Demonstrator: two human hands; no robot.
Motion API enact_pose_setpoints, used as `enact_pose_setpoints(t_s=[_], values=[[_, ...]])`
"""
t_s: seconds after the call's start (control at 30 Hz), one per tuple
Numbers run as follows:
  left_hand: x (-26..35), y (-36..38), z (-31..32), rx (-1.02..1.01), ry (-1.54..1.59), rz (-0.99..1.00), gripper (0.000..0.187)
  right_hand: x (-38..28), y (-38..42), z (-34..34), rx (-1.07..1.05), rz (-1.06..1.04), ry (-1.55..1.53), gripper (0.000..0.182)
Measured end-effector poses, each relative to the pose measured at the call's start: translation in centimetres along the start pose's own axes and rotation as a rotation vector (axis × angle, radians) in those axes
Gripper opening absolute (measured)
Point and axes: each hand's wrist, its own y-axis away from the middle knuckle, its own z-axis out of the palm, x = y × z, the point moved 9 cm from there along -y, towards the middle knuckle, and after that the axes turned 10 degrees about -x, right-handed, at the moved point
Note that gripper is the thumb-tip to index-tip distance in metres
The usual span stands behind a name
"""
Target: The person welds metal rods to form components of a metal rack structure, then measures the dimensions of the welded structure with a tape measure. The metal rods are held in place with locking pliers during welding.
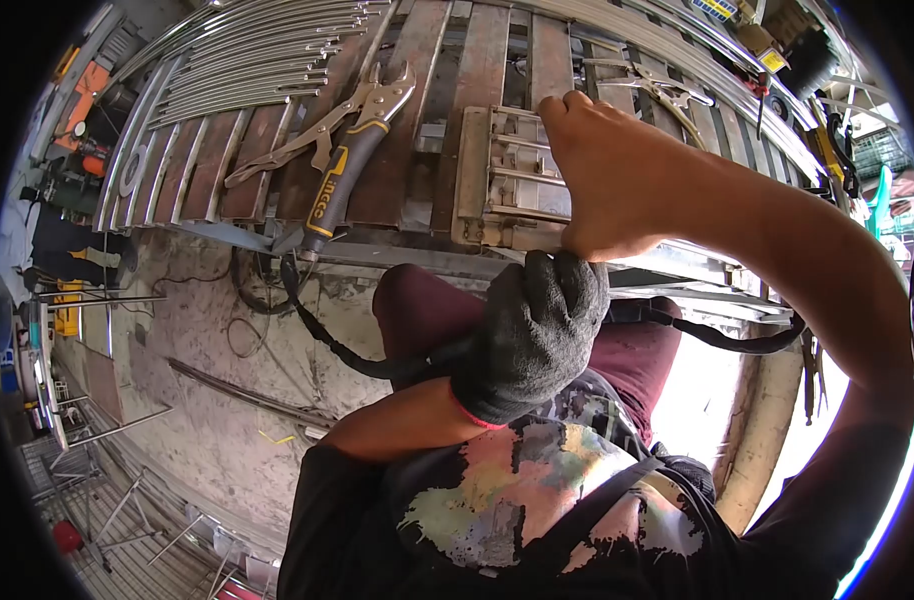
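The gloved left grip (537,325) is curled; how tightly, and on what, is hidden. The bare right grip (602,185) covers the right end of a barred metal frame (474,170) at the tabletop's (482,60) front edge, closure impossible to tell. A black cable (377,370) runs behind the glove (522,360).

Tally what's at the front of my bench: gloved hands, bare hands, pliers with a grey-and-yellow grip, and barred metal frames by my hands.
Gloved hand (left): 1
Bare hand (right): 1
Pliers with grey-and-yellow grip: 1
Barred metal frame: 1
Total: 4
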Motion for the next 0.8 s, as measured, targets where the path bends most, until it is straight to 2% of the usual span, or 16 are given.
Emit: enact_pose_setpoints(t_s=[0.13, 0.3, 0.33, 0.37, 0.47, 0.57, 0.67, 0.7, 0.77, 0.8], values=[[0.1, -0.8, 0.6, -0.165, 0.01, 0.034, 0.026, 0.9, 1.6, -1.5, 0.062, 0.049, -0.105, 0.077], [-1.0, -1.3, 0.4, -0.108, 0.07, -0.031, 0.028, 3.5, 5.1, -5.4, 0.215, 0.075, -0.208, 0.089], [-0.9, -1.4, 0.0, -0.089, 0.088, -0.02, 0.028, 3.0, 6.0, -6.4, 0.309, 0.002, -0.197, 0.089], [-0.6, -1.5, 0.2, -0.128, 0.077, -0.021, 0.027, 3.0, 6.0, -6.7, 0.155, 0.126, -0.277, 0.079], [-0.3, -2.1, 0.9, -0.215, 0.014, -0.073, 0.027, 4.3, 8.7, -7.8, -0.025, 0.005, -0.369, 0.082], [-0.4, -2.7, 0.2, -0.219, 0.119, -0.086, 0.032, 6.2, 11.2, -7.7, -0.04, -0.036, -0.45, 0.09], [-0.6, -3.4, 0.0, -0.23, 0.16, -0.094, 0.035, 8.1, 12.9, -7.4, 0.023, 0.118, -0.411, 0.103], [-0.8, -3.6, 0.2, -0.34, 0.201, -0.102, 0.041, 9.1, 13.4, -7.7, 0.097, 0.086, -0.411, 0.109], [-0.7, -5.0, -2.6, -0.051, 0.423, 0.05, 0.053, 10.6, 15.0, -8.8, 0.459, 0.098, -0.251, 0.077], [-0.8, -5.2, -4.0, 0.094, 0.526, 0.129, 0.059, 11.2, 15.6, -9.2, 0.463, 0.046, -0.285, 0.074]])
